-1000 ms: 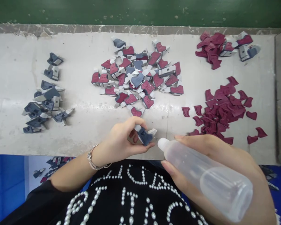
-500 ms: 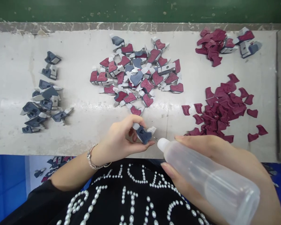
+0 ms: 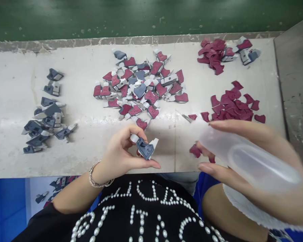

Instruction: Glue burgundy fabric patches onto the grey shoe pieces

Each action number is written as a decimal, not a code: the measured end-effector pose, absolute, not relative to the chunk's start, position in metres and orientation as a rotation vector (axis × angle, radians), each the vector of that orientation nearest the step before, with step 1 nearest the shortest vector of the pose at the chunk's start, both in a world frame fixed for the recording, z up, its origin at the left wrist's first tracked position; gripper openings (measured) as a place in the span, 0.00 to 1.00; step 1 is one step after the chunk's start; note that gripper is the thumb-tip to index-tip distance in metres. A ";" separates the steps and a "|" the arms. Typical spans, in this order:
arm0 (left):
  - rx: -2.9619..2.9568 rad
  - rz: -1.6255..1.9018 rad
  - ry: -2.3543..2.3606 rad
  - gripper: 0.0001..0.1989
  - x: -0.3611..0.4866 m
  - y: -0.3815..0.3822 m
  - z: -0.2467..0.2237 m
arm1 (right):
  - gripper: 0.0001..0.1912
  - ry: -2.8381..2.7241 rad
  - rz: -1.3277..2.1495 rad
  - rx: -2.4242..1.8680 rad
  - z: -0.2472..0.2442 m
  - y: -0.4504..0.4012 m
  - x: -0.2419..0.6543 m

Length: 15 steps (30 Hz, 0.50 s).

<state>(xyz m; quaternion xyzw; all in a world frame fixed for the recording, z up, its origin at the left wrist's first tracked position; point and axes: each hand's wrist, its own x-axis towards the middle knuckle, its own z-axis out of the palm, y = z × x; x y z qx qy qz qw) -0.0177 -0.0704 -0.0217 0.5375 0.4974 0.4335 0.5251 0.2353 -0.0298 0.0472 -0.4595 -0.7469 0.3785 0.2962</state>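
Note:
Between the thumb and fingers of my left hand [image 3: 126, 149] is a small dark grey and white plastic part [image 3: 145, 149], its hollow grey face turned up. My right hand [image 3: 257, 148] grips a translucent squeeze bottle [image 3: 252, 158], held on its side over the right of the table. A thin needle tip [image 3: 187, 118] points away to the upper left, above the table and close to a maroon piece [image 3: 192, 117]. The bottle's nozzle end is blurred by motion. Several maroon pieces [image 3: 195, 151] show beneath the right fingers.
A heap of grey, white and maroon parts [image 3: 151, 97] covers the middle back. Grey parts [image 3: 37, 127] lie at the left. Loose maroon pieces [image 3: 232, 104] are piled right, with another pile [image 3: 212, 53] behind. A grey wall [image 3: 296, 80] bounds the right side; a blue bin [image 3: 8, 198] stands below left.
My right hand has drawn the bottle right, away from the plastic part, swinging its tip up. My left hand has shifted slightly left with the part. The view has turned a little.

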 end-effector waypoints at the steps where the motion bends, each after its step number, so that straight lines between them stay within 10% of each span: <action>1: 1.313 1.049 1.189 0.28 -0.018 -0.071 -0.021 | 0.29 -1.952 1.120 -1.186 0.041 -0.026 0.238; 15: 1.493 1.055 1.255 0.27 -0.022 -0.088 0.000 | 0.14 -1.966 1.555 -1.100 -0.016 -0.018 0.207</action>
